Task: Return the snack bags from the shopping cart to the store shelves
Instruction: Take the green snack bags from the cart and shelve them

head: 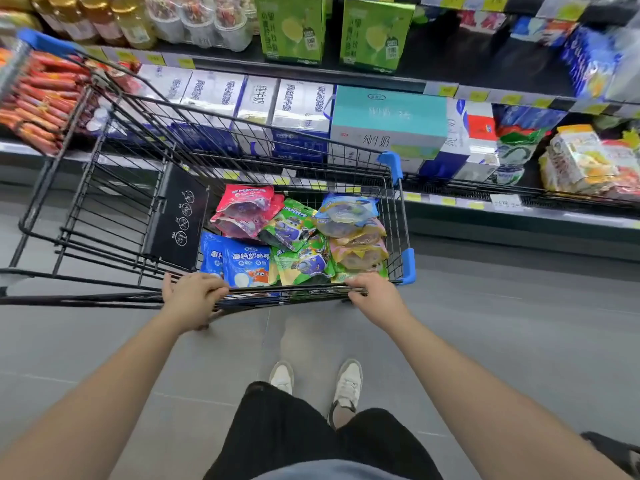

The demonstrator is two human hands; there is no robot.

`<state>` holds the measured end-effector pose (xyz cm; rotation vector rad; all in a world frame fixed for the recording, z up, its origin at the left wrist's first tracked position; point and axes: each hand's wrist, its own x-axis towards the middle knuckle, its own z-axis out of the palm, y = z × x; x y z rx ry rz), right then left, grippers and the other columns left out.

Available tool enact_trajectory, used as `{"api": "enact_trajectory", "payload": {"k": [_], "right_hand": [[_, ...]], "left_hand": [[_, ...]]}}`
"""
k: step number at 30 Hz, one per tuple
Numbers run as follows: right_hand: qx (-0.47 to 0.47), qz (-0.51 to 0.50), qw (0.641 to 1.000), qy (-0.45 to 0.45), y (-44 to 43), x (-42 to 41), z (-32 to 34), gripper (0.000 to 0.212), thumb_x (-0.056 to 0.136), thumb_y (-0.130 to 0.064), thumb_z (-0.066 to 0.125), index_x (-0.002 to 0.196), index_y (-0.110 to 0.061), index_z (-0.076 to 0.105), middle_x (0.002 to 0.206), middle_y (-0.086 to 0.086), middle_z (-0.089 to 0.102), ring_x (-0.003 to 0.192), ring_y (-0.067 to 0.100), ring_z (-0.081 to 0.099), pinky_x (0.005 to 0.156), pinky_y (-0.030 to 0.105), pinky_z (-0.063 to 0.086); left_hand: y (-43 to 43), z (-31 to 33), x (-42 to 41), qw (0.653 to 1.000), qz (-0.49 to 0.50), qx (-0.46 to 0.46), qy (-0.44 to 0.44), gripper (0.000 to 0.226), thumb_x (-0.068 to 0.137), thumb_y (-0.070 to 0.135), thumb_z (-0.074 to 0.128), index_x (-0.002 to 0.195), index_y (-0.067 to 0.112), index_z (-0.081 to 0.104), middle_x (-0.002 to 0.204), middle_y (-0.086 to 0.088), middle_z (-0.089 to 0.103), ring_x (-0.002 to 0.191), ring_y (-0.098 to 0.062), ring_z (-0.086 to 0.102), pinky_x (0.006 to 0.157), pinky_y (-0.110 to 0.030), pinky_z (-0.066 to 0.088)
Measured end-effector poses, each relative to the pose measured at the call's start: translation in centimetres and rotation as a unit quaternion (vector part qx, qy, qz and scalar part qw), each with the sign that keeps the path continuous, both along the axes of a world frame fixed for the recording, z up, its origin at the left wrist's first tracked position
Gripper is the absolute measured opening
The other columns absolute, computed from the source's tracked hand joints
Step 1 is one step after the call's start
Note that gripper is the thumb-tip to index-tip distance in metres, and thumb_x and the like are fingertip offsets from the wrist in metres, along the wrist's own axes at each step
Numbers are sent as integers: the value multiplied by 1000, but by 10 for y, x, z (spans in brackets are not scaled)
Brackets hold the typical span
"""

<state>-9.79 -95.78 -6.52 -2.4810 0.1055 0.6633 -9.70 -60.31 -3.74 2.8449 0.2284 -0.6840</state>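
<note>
A black wire shopping cart (124, 216) with blue corner guards stands in front of me, its front toward the shelves. Several snack bags lie in its basket: red bags (242, 209) at the far left, green bags (298, 244) in the middle, blue bags (242, 261) at the near left, and a stack of blue, yellow and pink bags (353, 230) at the right. My left hand (192, 296) grips the cart's near rim. My right hand (374, 294) grips the same rim further right.
Store shelves (450, 202) run across the back, holding white milk cartons (263, 109), a teal box (388, 119), green boxes (294, 29), jars and red sausage packs (38, 98). Snack packs (581, 161) sit at the right. Grey floor lies around my feet.
</note>
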Motion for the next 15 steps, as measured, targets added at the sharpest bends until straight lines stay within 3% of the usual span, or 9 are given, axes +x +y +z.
{"api": "enact_trajectory", "payload": {"k": [6, 13, 15], "right_hand": [[11, -17, 1000, 22, 1, 8, 5, 31, 93, -31, 66, 123, -29, 72, 126, -3, 69, 118, 20, 61, 97, 33, 50], [50, -9, 998, 26, 4, 22, 18, 29, 94, -30, 64, 121, -21, 71, 119, -4, 69, 106, 15, 63, 83, 26, 45], [81, -11, 996, 30, 3, 30, 21, 28, 94, -31, 65, 119, -22, 70, 116, -6, 70, 104, 11, 63, 81, 24, 44]], "left_hand": [[-7, 7, -4, 1000, 20, 2, 13, 22, 101, 37, 47, 92, 34, 67, 106, 6, 65, 115, -21, 55, 119, -54, -1], [-14, 18, -1, 996, 56, -66, 36, 20, 101, 37, 48, 105, 43, 67, 121, 12, 62, 123, -13, 52, 118, -51, -6], [-14, 24, 0, 992, 60, -98, 51, 17, 100, 40, 50, 107, 44, 65, 124, 17, 62, 117, -11, 55, 120, -51, -3]]}}
